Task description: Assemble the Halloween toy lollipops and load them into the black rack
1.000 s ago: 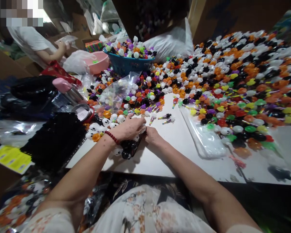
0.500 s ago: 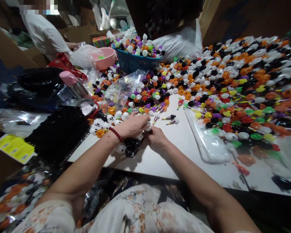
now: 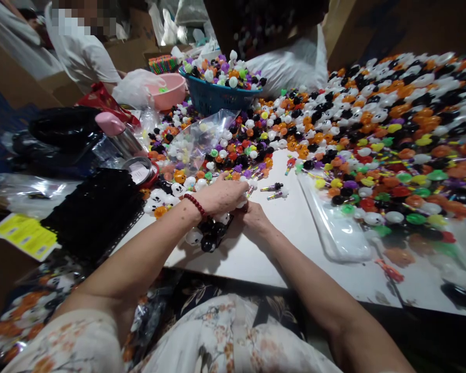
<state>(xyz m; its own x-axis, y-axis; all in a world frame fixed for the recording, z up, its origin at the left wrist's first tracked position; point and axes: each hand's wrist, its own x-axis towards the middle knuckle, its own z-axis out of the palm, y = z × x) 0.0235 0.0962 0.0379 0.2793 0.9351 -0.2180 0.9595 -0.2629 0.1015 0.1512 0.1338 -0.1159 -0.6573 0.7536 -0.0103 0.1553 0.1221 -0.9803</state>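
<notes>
My left hand, with a dark red bead bracelet on the wrist, is closed, its bent fingers reaching over to the right hand. Close against it is my right hand, also closed, fingers curled inward. What both pinch is hidden between them. Below the left hand lies a cluster of shiny black and white ball-headed trinkets, some with skull faces, touching or very near both hands. Just beyond the fingers, small trinkets with striped, colourful stems lie on the white tabletop.
Heaps of Halloween-coloured trinkets cover the right and back. A blue basket of them stands behind, beside a pink basin. Clear plastic bags lie right. A pink-lidded flask and black sheets are left. Someone in white stands far left.
My left hand has shifted slightly right, over the right hand's fingertips. The right hand stays nearly in place. The person at the back left has moved a little right.
</notes>
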